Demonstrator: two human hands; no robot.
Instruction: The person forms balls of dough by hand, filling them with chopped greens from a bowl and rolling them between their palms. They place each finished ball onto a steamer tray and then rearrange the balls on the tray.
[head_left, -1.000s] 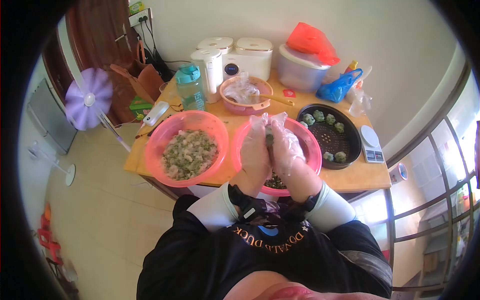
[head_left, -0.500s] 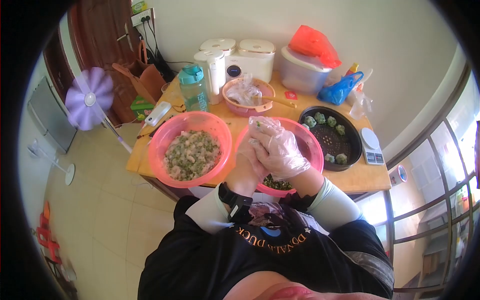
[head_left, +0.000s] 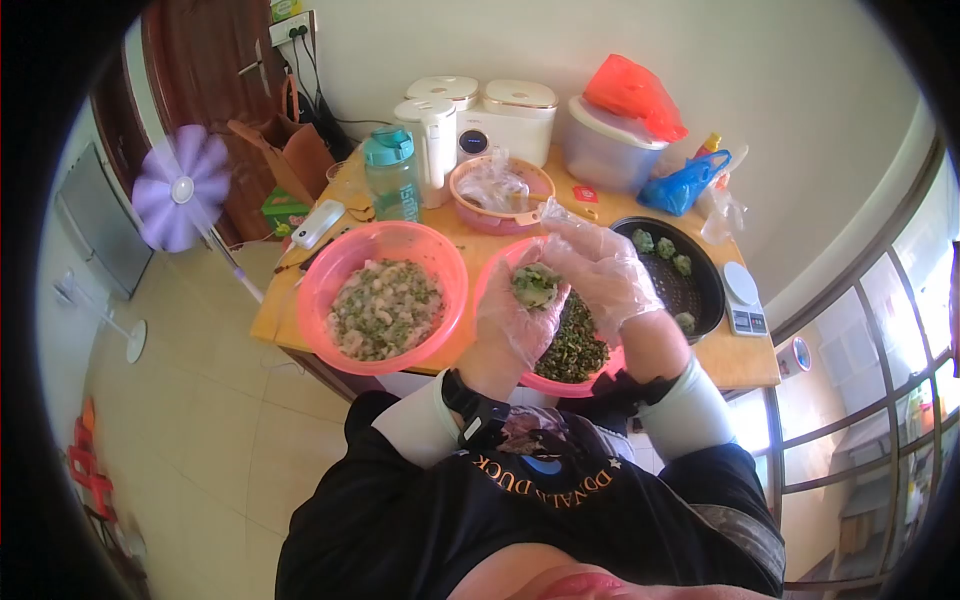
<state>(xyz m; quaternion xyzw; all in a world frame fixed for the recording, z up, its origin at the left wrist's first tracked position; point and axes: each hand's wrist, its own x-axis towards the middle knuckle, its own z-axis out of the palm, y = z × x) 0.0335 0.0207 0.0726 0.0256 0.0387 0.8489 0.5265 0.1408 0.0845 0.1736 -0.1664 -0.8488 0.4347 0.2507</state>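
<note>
My left hand point(head_left: 520, 315), in a clear plastic glove, cups a green and white ball point(head_left: 536, 286) in its palm. Just to the right, my right hand point(head_left: 608, 270), gloved too, is raised beside the ball with its fingers apart. Both are above a pink bowl point(head_left: 603, 378) of chopped dark green filling point(head_left: 572, 345). Another pink bowl point(head_left: 313, 340) at the left contains a pale mixture flecked with green point(head_left: 385, 312). Several green balls point(head_left: 665, 248) sit in a round black pan point(head_left: 712, 318) on the right.
Behind the bowls are a teal-lidded bottle point(head_left: 391, 175), a white appliance point(head_left: 520, 122), a basin with a plastic bag point(head_left: 495, 185) and a lidded tub point(head_left: 610, 150). A kitchen scale point(head_left: 744, 300) is right of the pan. A fan point(head_left: 182, 190) stands left of the table point(head_left: 740, 365).
My hands were pressed together and have parted. The right one has moved right and opened, and the ball now shows in the left palm.
</note>
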